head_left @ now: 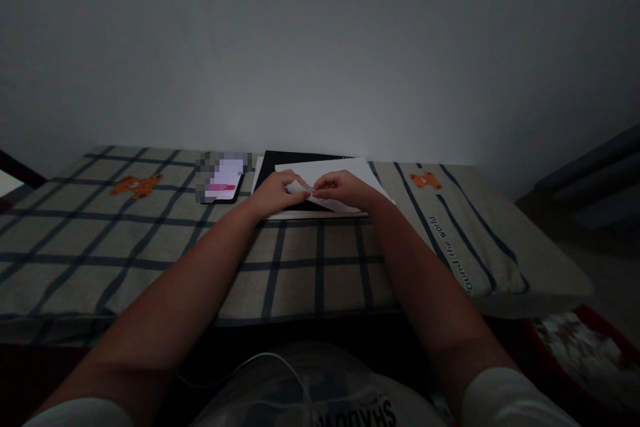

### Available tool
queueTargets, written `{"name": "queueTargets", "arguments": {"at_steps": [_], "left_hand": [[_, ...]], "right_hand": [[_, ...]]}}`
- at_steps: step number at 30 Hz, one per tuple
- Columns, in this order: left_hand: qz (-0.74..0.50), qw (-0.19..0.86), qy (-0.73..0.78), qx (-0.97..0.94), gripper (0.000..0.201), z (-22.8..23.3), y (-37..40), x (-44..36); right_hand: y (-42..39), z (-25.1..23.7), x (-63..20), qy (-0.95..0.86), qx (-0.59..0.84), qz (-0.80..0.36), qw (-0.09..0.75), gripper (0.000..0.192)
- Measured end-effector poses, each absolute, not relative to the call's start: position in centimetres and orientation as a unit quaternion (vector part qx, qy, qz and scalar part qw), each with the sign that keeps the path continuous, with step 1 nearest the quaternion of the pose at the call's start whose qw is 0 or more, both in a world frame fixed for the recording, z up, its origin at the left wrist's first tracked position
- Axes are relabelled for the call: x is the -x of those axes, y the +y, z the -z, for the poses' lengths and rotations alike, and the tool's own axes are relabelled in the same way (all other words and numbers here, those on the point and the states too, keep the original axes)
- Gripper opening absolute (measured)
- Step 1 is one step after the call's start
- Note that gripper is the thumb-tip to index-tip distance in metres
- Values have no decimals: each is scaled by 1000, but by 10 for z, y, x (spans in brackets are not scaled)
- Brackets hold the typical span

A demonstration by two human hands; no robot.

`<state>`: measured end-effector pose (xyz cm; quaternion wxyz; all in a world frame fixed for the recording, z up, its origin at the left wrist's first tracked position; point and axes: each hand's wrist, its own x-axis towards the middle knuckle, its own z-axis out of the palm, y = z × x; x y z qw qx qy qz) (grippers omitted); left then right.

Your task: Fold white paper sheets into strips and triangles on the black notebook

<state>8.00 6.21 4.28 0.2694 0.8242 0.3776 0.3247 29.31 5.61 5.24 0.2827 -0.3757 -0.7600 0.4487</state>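
Note:
A white sheet of paper [356,170] lies over a flat black board or folder [273,161] near the wall. Its near part is bent up between my two hands. My left hand [277,193] is closed on the bent part, with the thumb along the near side. My right hand [344,188] pinches the same part a little to the right, fingertips almost meeting the left thumb. The fold itself is partly hidden by my fingers. Under the black piece, a pale edge [290,215] shows along the front.
A phone [225,180] with a lit, partly blurred screen lies left of the board. The table wears a checked cloth [320,267] with orange bear prints. A plain wall [320,67] rises behind it. A white cable [270,355] hangs before my shirt.

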Motion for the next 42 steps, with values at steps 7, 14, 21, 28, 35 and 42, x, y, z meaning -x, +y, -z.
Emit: {"name": "queueTargets", "arguments": {"at_steps": [7, 14, 21, 28, 35, 42], "left_hand": [[-339, 271, 376, -819, 22, -44, 61, -81], [-350, 277, 388, -806, 27, -43, 63, -80], [-324, 284, 384, -817, 26, -45, 63, -78], [-314, 292, 341, -837, 20, -44, 62, -79], [-305, 294, 348, -836, 19, -47, 61, -80], [-317, 283, 344, -837, 19, -45, 61, -81]], "right_hand": [[57, -49, -291, -809, 348, -383, 278, 27], [59, -49, -296, -774, 362, -432, 288, 26], [57, -52, -298, -784, 375, -414, 270, 25], [54, -54, -294, -775, 377, -426, 276, 25], [54, -52, -291, -771, 370, -437, 278, 24], [53, -53, -291, -788, 357, -422, 270, 25]]}}
